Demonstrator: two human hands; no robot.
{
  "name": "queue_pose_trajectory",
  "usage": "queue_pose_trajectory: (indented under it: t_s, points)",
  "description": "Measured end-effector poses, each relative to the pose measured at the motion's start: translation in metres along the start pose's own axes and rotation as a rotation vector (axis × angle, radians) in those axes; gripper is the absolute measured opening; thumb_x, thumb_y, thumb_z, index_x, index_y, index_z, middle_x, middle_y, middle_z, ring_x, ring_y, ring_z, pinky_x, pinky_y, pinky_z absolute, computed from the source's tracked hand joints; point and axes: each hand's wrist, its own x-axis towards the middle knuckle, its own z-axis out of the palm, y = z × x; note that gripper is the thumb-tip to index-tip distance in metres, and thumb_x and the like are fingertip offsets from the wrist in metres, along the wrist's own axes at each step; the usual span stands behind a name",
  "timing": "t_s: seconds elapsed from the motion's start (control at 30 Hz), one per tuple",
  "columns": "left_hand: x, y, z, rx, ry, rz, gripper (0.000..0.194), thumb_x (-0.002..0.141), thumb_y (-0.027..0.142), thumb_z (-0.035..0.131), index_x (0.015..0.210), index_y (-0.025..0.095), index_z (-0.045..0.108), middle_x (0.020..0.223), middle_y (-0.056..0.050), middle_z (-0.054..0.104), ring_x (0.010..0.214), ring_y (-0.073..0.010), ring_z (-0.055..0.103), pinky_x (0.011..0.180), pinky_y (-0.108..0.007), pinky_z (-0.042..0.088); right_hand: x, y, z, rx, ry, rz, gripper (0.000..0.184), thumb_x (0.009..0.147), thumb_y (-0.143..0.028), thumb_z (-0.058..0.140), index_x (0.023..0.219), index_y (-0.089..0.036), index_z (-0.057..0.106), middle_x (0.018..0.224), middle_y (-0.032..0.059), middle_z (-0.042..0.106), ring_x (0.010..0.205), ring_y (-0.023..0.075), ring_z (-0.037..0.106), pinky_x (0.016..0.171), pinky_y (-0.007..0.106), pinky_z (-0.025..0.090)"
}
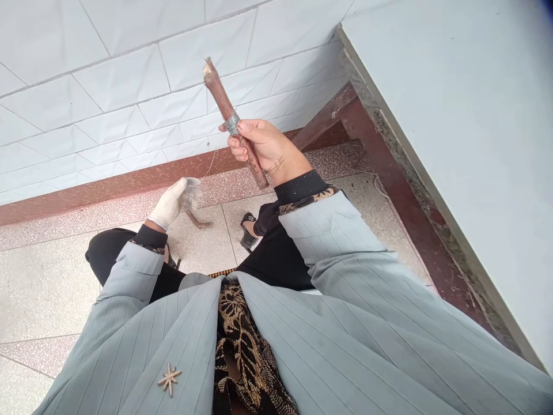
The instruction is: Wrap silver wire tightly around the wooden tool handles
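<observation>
My right hand (263, 144), bare, is closed around a reddish-brown wooden stick (219, 95), held tilted with its broken, pale end up. Grey wire (232, 123) is wound in a tight band about the stick's middle, just by my thumb and fingertips. To the left and lower, my left hand (167, 204) wears a white knit glove and is closed on a blurred greyish spool of wire (192, 193). A thin strand (211, 164) rises from the spool toward the stick; its upper part is hard to follow.
A curved brown piece (199, 220) shows below the spool, by the speckled tile floor (207, 248). White wall tiles (121, 75) stand in front. At right is a pale tabletop (466, 115) with a dark red wooden frame (389, 167). My shoe (248, 233) is below.
</observation>
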Motion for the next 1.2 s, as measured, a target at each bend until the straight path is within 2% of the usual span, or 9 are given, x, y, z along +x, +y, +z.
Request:
queue_pose_trajectory:
  t_s: [0.13, 0.23, 0.33, 0.53, 0.63, 0.77, 0.9, 1.07, 1.2]
  points:
    - [-0.002, -0.002, -0.006, 0.299, 0.045, 0.070, 0.057, 0.103, 0.063, 0.049, 0.135, 0.018, 0.062, 0.100, -0.006, 0.072, 0.058, -0.0081, 0.055, 0.058, -0.024, 0.044, 0.003, -0.004, -0.017, 0.077, 0.109, -0.198, 0.035, 0.082, -0.050, 0.085, 0.097, -0.023, 0.069, 0.075, -0.0015, 0.050, 0.058, 0.0110, 0.034, 0.051, 0.028, 0.030]
    - [-0.004, 0.005, -0.010, 0.651, 0.043, 0.038, 0.042, 0.102, 0.048, 0.051, 0.120, 0.016, 0.072, 0.087, -0.004, 0.070, 0.067, -0.0127, 0.057, 0.065, -0.026, 0.044, 0.009, -0.002, -0.031, 0.090, 0.261, -0.297, 0.048, 0.071, -0.062, 0.089, 0.098, -0.027, 0.068, 0.075, 0.0003, 0.052, 0.065, 0.0153, 0.038, 0.056, 0.032, 0.033]
    - [-0.002, 0.010, -0.017, 1.127, 0.060, -0.074, 0.032, 0.099, 0.037, 0.050, 0.099, 0.017, 0.076, 0.090, -0.008, 0.074, 0.085, -0.0208, 0.067, 0.077, -0.030, 0.049, 0.014, 0.002, -0.038, 0.051, 0.336, -0.291, 0.055, 0.067, -0.069, 0.088, 0.098, -0.029, 0.066, 0.076, 0.0009, 0.055, 0.070, 0.0170, 0.041, 0.060, 0.034, 0.036]
    - [0.004, 0.005, -0.041, 1.600, 0.139, -0.397, 0.042, 0.103, 0.028, 0.037, 0.119, 0.018, 0.075, 0.120, -0.020, 0.077, 0.113, -0.0350, 0.073, 0.094, -0.045, 0.055, 0.011, -0.010, -0.077, -0.216, 0.548, -0.436, 0.060, 0.074, -0.096, 0.058, 0.104, -0.044, 0.065, 0.080, 0.0036, 0.064, 0.090, 0.0286, 0.057, 0.062, 0.043, 0.042]
    - [0.007, -0.004, -0.063, 1.585, 0.227, -0.526, 0.044, 0.100, 0.023, 0.039, 0.126, 0.015, 0.074, 0.125, -0.026, 0.075, 0.120, -0.0410, 0.072, 0.098, -0.054, 0.056, 0.003, -0.022, -0.103, -0.485, 0.552, -0.231, 0.088, 0.065, -0.111, 0.022, 0.115, -0.055, 0.067, 0.069, 0.0073, 0.062, 0.093, 0.0377, 0.060, 0.059, 0.051, 0.039]
    - [0.007, -0.019, -0.097, 1.496, 0.313, -0.665, 0.038, 0.093, 0.020, 0.052, 0.118, 0.006, 0.078, 0.123, -0.033, 0.073, 0.127, -0.0474, 0.068, 0.101, -0.062, 0.054, -0.009, -0.033, -0.118, -0.478, 0.689, -0.410, 0.094, 0.062, -0.113, 0.016, 0.117, -0.055, 0.066, 0.075, 0.0074, 0.067, 0.097, 0.0385, 0.064, 0.057, 0.051, 0.040]
    - [0.000, -0.032, -0.113, 1.391, 0.253, -0.664, 0.048, 0.088, 0.019, 0.058, 0.132, 0.006, 0.073, 0.131, -0.032, 0.072, 0.132, -0.0459, 0.066, 0.107, -0.061, 0.053, -0.013, -0.032, -0.111, -0.488, 0.488, -0.319, 0.100, 0.061, -0.112, 0.011, 0.118, -0.053, 0.068, 0.079, 0.0091, 0.071, 0.099, 0.0407, 0.065, 0.056, 0.052, 0.042]
    - [-0.001, -0.026, -0.109, 0.825, 0.139, -0.163, 0.084, 0.080, 0.015, 0.055, 0.163, 0.021, 0.045, 0.160, -0.012, 0.058, 0.147, -0.0269, 0.057, 0.120, -0.042, 0.049, 0.000, -0.012, -0.062, -0.361, 0.533, -0.376, 0.048, 0.078, -0.086, 0.060, 0.098, -0.043, 0.061, 0.089, 0.0024, 0.070, 0.085, 0.0280, 0.060, 0.059, 0.043, 0.044]
    - [-0.001, 0.012, -0.099, 0.489, 0.516, 0.246, 0.068, 0.078, 0.014, 0.055, 0.145, 0.013, 0.061, 0.149, -0.017, 0.065, 0.141, -0.0278, 0.062, 0.125, -0.045, 0.046, 0.011, 0.007, -0.008, -0.197, 0.367, -0.353, 0.048, 0.078, -0.069, 0.077, 0.081, -0.027, 0.055, 0.074, -0.0009, 0.056, 0.058, 0.0129, 0.043, 0.051, 0.031, 0.036]
